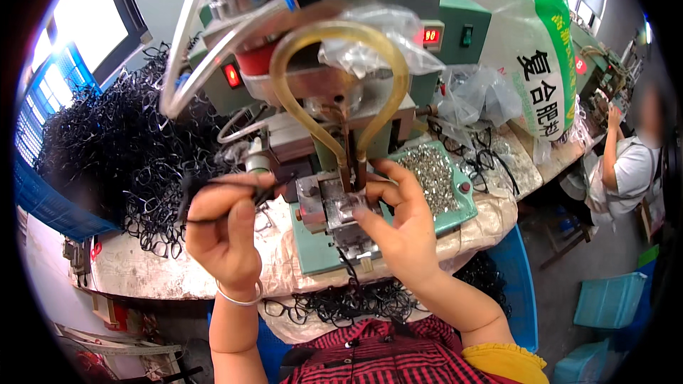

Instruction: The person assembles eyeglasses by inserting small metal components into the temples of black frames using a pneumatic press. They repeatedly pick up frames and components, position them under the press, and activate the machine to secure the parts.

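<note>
My left hand [224, 235], wearing a bracelet, is closed with its fingertips around a black eyeglass frame [279, 186], partly hidden and blurred. Just right of it stands a small metal jig [333, 206] on a green machine base [309, 252]. Against the jig's right side my right hand [404, 231] is bent, thumb at the front and fingers behind; what lies between them is hidden. Two metal tips fed by a looped yellowish tube [400, 85] come down right above the jig. Beside my right fingers a green tray [464, 206] holds many tiny metal pieces.
A big heap of black eyeglass frames [128, 142] fills the left, by a blue crate [60, 203]. More frames [356, 302] lie below the jig, near my lap. At the back right stand a white-green sack [526, 43] and plastic bags [480, 96]. Another person [633, 163] sits far right.
</note>
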### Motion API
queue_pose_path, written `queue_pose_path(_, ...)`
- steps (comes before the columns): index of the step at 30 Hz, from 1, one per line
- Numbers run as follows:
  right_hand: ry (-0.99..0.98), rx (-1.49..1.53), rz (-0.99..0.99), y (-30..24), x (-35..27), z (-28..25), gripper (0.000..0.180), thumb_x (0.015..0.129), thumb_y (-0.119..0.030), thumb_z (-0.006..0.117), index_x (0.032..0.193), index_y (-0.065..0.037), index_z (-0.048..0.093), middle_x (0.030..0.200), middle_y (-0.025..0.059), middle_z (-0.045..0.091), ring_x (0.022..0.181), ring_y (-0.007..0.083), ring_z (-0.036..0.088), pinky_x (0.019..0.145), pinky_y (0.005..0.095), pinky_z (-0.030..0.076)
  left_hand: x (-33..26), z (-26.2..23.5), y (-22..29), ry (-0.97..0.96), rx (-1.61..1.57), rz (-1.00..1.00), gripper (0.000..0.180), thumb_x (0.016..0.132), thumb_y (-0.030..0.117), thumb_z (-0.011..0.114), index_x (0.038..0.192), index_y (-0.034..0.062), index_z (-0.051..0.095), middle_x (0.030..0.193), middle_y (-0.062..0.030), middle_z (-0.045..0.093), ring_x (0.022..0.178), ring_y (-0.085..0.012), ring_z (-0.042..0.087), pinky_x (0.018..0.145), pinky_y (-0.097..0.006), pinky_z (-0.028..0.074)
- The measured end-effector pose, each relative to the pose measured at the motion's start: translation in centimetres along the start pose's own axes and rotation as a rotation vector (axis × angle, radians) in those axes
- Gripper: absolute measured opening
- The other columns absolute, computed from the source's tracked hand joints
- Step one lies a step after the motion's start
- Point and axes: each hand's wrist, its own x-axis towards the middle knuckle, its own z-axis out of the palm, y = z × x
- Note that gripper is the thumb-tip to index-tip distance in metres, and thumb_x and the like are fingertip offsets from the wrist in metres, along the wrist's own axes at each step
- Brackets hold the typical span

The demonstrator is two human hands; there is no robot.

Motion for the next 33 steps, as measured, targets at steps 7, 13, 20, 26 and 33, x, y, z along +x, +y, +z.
queue_pose_path(7,0.157,-1.301,-0.284,4.8,0.7,-10.2,0.026,0.072,-0.009,0.075,0.098,-0.007,0.071,0.122,0.0212,0.062,0.125,0.0402,0.052,0.105,0.0486,0.041,-4.6,2.4,-1.3,-0.498,0.232,0.302,0.020,0.077,0.012,0.075,0.096,0.0112,0.074,0.101,-0.0056,0.074,0.079,-0.0202,0.066,0.086,-0.042,0.053)
queue_pose_path(13,0.188,-1.140,-0.248,7.3,2.5,-13.5,0.017,0.074,-0.011,0.076,0.088,-0.005,0.071,0.115,0.0215,0.065,0.118,0.0393,0.056,0.101,0.0453,0.043,-4.6,2.7,-1.2,-0.569,0.283,0.290,0.028,0.069,0.011,0.077,0.097,0.0110,0.074,0.105,-0.0028,0.073,0.069,-0.0194,0.056,0.084,-0.041,0.053)
queue_pose_path(20,0.128,-1.128,-0.382,7.4,2.4,-13.1,0.009,0.076,-0.008,0.073,0.083,-0.006,0.068,0.108,0.0124,0.064,0.105,0.0337,0.059,0.088,0.0433,0.047,-4.3,2.4,-1.0,-0.594,0.277,0.273,0.026,0.070,0.011,0.076,0.097,0.0106,0.074,0.105,-0.0017,0.073,0.069,-0.0196,0.056,0.081,-0.040,0.053)
queue_pose_path(26,-0.241,-1.411,-0.504,7.5,4.7,-11.4,0.015,0.081,-0.006,0.065,0.095,-0.009,0.063,0.118,0.0114,0.063,0.120,0.0311,0.056,0.077,0.0436,0.049,-5.8,2.7,-0.8,-0.543,0.348,0.250,0.032,0.071,0.011,0.073,0.103,0.0124,0.072,0.111,-0.0024,0.071,0.076,-0.0201,0.060,0.091,-0.040,0.051)
queue_pose_path(33,0.329,-0.476,-0.050,8.3,1.8,-14.7,0.012,0.093,-0.005,0.064,0.103,-0.001,0.068,0.091,0.0015,0.069,0.083,0.0082,0.061,0.076,0.0238,0.048,-6.2,-5.8,-4.0,-0.049,0.884,0.057,0.024,0.084,-0.005,0.062,0.104,0.0070,0.069,0.103,-0.0078,0.072,0.094,-0.0289,0.068,0.093,-0.042,0.046)
